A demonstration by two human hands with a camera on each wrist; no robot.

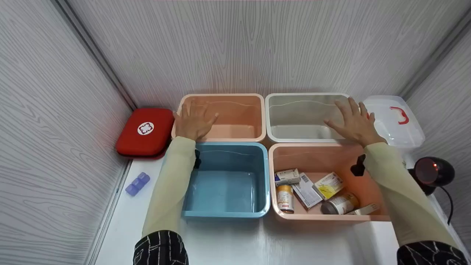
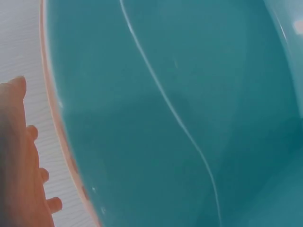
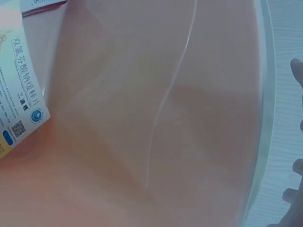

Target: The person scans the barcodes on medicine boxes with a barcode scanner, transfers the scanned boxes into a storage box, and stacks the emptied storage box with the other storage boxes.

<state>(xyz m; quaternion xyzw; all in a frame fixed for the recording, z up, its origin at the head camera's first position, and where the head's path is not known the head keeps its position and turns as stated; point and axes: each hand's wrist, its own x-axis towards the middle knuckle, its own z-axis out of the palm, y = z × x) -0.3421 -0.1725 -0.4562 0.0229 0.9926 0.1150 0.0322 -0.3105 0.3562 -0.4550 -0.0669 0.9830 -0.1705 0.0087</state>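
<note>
At far left, saw a red first-aid case [image 1: 145, 129] by the side wall [image 1: 55, 147], with a translucent purple pill organizer [image 1: 138, 184] nearer on the white table [image 1: 220, 246]. Next, saw the left hand [image 1: 192, 123] over the left part of the back peach bin [image 1: 235, 117], with fingers spread apart; could not tell about contact below. Just in front, noted a blue bin [image 1: 224, 191]. Farther right, found a pale grey bin [image 1: 300, 117] beside the back peach bin, and before it a front peach bin [image 1: 312, 156] containing several medicine cartons [image 1: 328, 185], an orange-capped bottle [image 1: 285, 198] and a brown jar [image 1: 344, 204] on its side. Over the right end of the pale grey bin, saw the right hand [image 1: 356, 127], also with fingers spread apart; again could not tell about contact. Beyond, noted a clear plastic box [image 1: 390, 129] with a red handle [image 1: 405, 115] and, nearer, a black device [image 1: 443, 175] with a red light [image 1: 435, 165].
</note>
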